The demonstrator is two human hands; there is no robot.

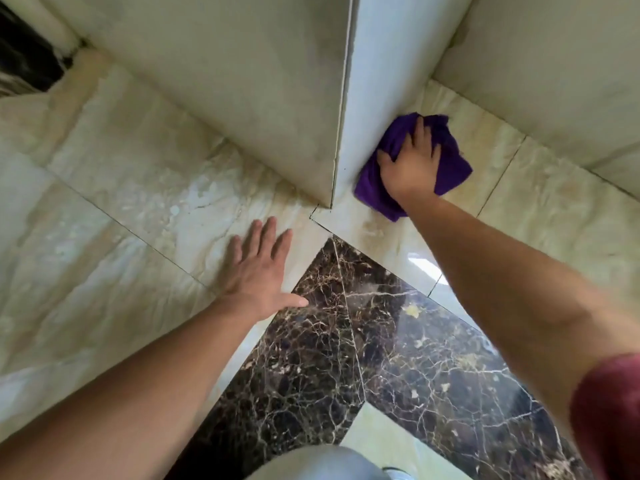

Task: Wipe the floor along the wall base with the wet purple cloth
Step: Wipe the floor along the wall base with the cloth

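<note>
The purple cloth (453,161) lies crumpled on the cream marble floor (540,209), pushed up against the base of a projecting wall corner (377,109). My right hand (410,166) presses down on the cloth with fingers spread over it, the fingertips bunching the fabric. My left hand (258,271) rests flat on the floor with fingers apart, holding nothing, just left of the wall corner's foot. Part of the cloth is hidden under my right hand.
A dark brown veined marble strip (346,341) runs from the wall corner toward me. A second wall (554,71) closes the recess at the right. A dark gap (24,57) shows at the far left. My knee (318,462) is at the bottom edge.
</note>
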